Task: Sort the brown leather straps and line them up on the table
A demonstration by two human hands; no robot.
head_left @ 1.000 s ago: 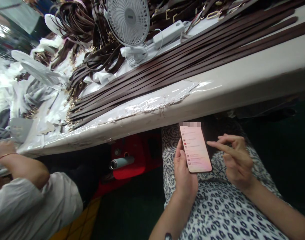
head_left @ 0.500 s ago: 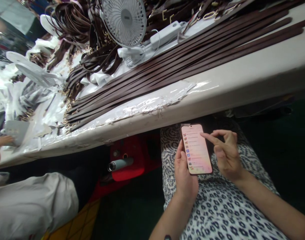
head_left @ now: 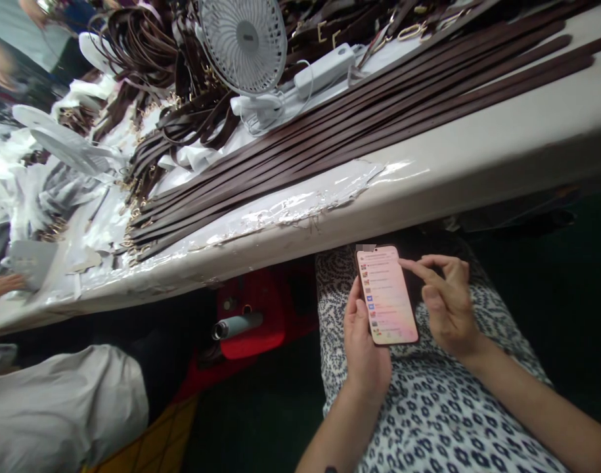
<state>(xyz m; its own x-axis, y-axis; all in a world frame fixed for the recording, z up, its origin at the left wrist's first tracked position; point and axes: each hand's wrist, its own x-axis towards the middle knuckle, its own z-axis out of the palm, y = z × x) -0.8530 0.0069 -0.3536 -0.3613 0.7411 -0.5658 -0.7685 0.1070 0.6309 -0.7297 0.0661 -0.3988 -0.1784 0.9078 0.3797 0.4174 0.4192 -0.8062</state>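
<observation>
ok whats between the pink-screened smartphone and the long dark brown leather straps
The head view shows a cream table edge with torn clear tape between the phone and the straps.

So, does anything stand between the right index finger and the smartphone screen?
Nothing visible: the index finger of the right hand reaches the edge of the smartphone held in the left hand, with nothing between them.
</observation>
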